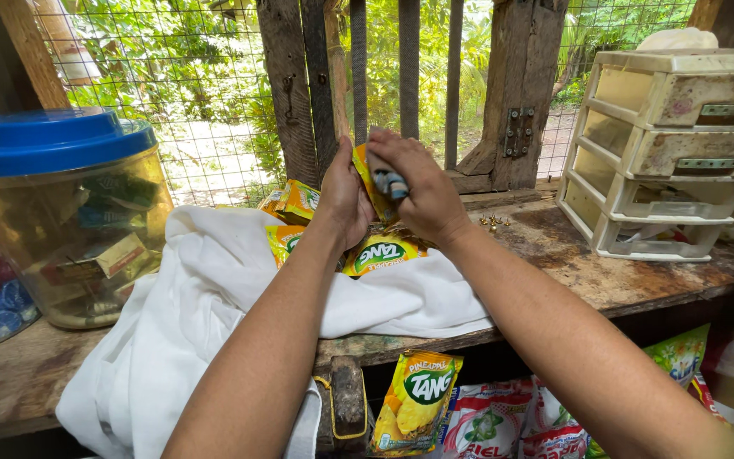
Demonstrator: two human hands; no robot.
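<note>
Yellow drink-powder sachet (pixel 365 174) held upright above the white cloth (pixel 214 280) on the wooden counter (pixel 605 272), pinched at its top edge between both hands, more yellow sachets (pixel 380 253) lying just below. Best kept taut and square, with the small grey-blue tool (pixel 391 183) pressed firmly over the edge. Left hand (pixel 343 200) fingers closed on the sachet's side; right hand (pixel 414 191) fingers curled tight around the tool, none spread.

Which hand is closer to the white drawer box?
Right. The right hand is between the left hand and the white drawer box, though apart from it; the left hand is farther away.
</note>
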